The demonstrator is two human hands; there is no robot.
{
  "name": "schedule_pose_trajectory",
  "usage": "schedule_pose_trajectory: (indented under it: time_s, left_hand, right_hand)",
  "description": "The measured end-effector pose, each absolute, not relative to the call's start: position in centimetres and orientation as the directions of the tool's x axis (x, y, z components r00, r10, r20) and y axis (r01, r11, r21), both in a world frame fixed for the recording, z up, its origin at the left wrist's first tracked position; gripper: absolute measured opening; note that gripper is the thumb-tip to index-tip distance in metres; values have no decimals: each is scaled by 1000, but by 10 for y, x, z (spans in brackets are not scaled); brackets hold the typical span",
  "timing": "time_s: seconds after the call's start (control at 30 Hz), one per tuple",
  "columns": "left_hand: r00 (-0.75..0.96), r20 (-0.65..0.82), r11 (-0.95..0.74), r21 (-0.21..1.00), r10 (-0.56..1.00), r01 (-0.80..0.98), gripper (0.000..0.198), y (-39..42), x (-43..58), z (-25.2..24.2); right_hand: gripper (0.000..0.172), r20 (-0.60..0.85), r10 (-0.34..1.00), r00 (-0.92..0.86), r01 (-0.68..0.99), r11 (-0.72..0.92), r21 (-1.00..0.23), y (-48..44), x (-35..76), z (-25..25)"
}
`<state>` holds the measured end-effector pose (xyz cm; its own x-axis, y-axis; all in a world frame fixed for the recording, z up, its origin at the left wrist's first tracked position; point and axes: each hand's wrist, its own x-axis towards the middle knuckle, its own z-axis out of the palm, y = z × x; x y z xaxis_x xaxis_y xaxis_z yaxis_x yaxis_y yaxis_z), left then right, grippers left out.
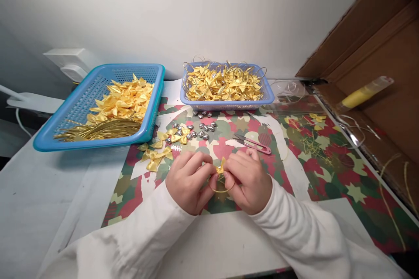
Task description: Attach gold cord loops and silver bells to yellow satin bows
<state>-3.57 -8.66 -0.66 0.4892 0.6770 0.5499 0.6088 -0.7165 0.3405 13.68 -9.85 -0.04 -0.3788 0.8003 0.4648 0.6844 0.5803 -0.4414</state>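
Observation:
Between my two hands is a small yellow ribbon bow (221,166) with a loop of gold cord (222,191) hanging below it. My left hand (192,179) pinches the bow from the left, its fingers curled. From the right, my right hand (248,178) pinches it too; the fingertips partly hide the bow. Just beyond my right hand lie pink-handled thread snips (253,144), blades pointing left. Several silver jingle bells (205,127) are scattered on the patterned paper past my hands. Loose yellow bows (153,159) lie by my left hand.
A blue basket (157,96) at the left holds yellow bows and a bundle of gold cords (104,130). Against the wall, a smaller basket (225,105) is full of bows with cord loops. Thread scraps (310,146) and a cardboard box (376,39) are at right.

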Motion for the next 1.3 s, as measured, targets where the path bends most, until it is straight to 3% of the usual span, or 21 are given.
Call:
schedule_pose_trajectory:
  time_s: [0.13, 0.33, 0.57, 0.7, 0.83, 0.9, 0.97, 1.03, 1.13, 1.2, 1.3]
  left_hand:
    - [489, 540, -716, 373, 685, 591, 11, -85, -37, -5]
    - [448, 413, -600, 661, 793, 451, 4, -89, -34, -2]
    - [461, 413, -603, 677, 785, 421, 12, -89, -35, -4]
    - [490, 329, -525, 780, 807, 340, 15, -87, -35, 1]
    - [486, 272, -437, 859, 831, 266, 11, -87, -37, 4]
    - [472, 220, -356, 908, 854, 222, 7, -87, -41, 4]
    - [424, 132, -215, 965, 896, 153, 18, -85, -45, 4]
    - [403, -10, -26, 996, 915, 84, 24, -83, -46, 4]
    - [518, -262, 279, 959, 815, 46, 28, -81, -43, 3]
    - [584, -363, 425, 904, 726, 34, 31, -82, -40, 2]
    - [612, -384, 510, 860, 691, -37, 27, -81, -37, 0]
  right_hand:
    - [14, 447, 808, -383, 651, 580, -490, -97, 138, 1]
    - [14, 462, 822, -333, 634, 558, -536, -98, 138, 4]
    - [14, 413, 839, -355, 604, 543, -584, -100, 139, 5]
    - [16, 341, 862, -375, 539, 502, -677, -102, 139, 9]
    - [15, 368, 853, -370, 522, 519, -677, -100, 140, 9]
    - [15, 408, 826, -390, 538, 563, -627, -98, 142, 8]
    - [14, 461, 776, -431, 562, 631, -536, -96, 144, 7]
    - [12, 495, 712, -498, 568, 699, -434, -94, 147, 8]
    - [13, 494, 631, -598, 538, 773, -337, -93, 149, 11]
    - [14, 480, 607, -633, 520, 793, -317, -93, 149, 12]
    - [12, 521, 652, -550, 536, 755, -379, -94, 148, 12]
